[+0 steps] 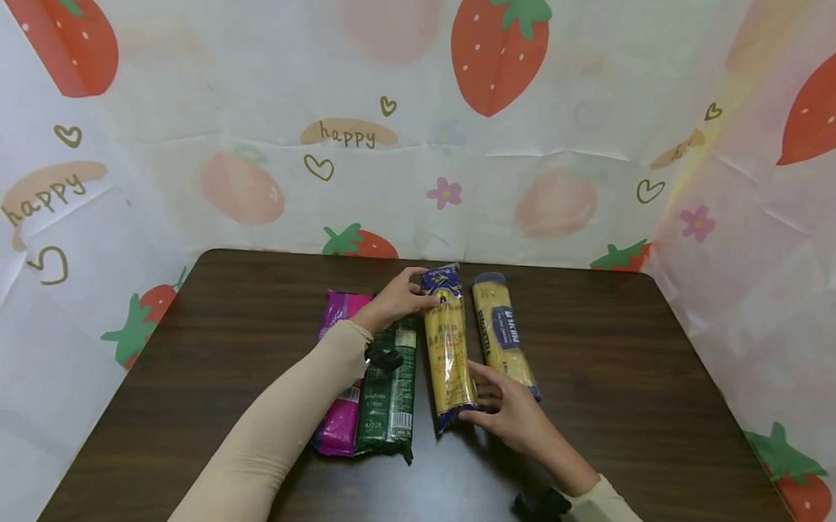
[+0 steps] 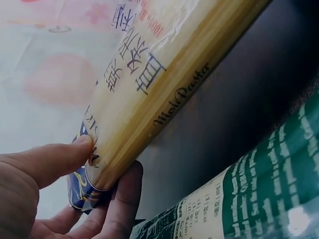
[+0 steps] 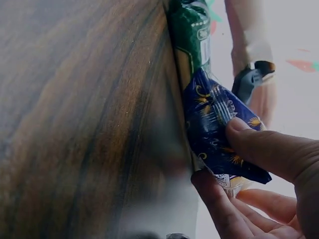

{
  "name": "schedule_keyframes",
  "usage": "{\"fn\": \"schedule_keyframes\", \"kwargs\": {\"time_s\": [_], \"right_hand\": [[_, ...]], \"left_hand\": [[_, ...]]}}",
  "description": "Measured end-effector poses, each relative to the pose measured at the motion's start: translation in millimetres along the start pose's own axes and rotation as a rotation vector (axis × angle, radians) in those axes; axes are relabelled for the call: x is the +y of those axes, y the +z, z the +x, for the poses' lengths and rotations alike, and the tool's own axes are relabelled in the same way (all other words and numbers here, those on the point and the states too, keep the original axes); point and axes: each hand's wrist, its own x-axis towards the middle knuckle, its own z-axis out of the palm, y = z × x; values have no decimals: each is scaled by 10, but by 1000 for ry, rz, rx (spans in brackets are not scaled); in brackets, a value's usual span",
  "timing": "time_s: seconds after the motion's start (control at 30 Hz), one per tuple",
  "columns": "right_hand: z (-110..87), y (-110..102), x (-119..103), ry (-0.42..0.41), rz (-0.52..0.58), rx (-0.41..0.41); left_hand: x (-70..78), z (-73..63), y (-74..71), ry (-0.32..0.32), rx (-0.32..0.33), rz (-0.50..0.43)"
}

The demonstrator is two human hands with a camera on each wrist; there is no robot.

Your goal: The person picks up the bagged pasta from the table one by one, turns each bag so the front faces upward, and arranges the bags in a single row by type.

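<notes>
A long clear bag of spaghetti (image 1: 449, 349) with blue ends lies between both hands in the head view. At its far end, my left hand (image 1: 396, 298) pinches it between thumb and fingers; the left wrist view shows the thumb on top and fingers beneath. My right hand (image 1: 512, 412) grips the near blue end (image 3: 214, 129), thumb on one face and fingers below. Left of this bag lies a green spaghetti pack (image 1: 388, 393), partly under the left wrist. Beside that is a pink-purple pack (image 1: 338, 430), partly hidden by the left arm.
Another yellow pasta pack (image 1: 502, 332) with a dark blue label lies to the right, its near end next to the right hand. Everything rests on a dark wooden table (image 1: 629, 430). A strawberry-print sheet (image 1: 414, 71) rises behind the table and along both sides.
</notes>
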Motion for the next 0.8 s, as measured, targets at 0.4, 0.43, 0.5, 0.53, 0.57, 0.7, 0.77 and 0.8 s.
{"fn": "schedule_keyframes", "kwargs": {"time_s": [0.4,0.43,0.5,0.53,0.57,0.7,0.77,0.8], "right_hand": [[113,80,36,43,14,17],[121,85,43,47,13,18],[135,94,51,60,10,20],[144,98,55,65,8,21],[152,100,55,72,7,21],[181,104,54,93,8,15],[189,104,51,106,7,13],[192,105,52,106,3,14]], "left_hand": [[-40,137,37,4,10,141],[-47,147,39,4,11,147],[-63,165,43,4,11,152],[-71,173,43,3,9,154],[-77,179,42,2,7,153],[-80,188,43,-15,-1,164],[-69,186,47,-23,-6,174],[-64,186,50,-26,-9,176]]}}
